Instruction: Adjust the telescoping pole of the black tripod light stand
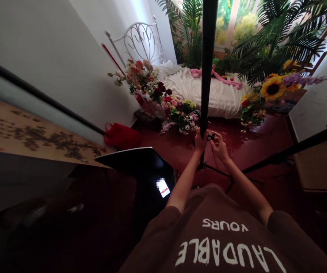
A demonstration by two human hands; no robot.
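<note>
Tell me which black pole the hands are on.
The upright middle pole: the left hand grips it, the right hand is at its black fitting. The left pole and right pole slant, untouched.

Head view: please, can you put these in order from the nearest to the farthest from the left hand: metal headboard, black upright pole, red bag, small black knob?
From the left hand:
1. Black upright pole, in its grip.
2. Small black knob, just right, by the right hand.
3. Red bag, left.
4. Metal headboard, far back left.
</note>
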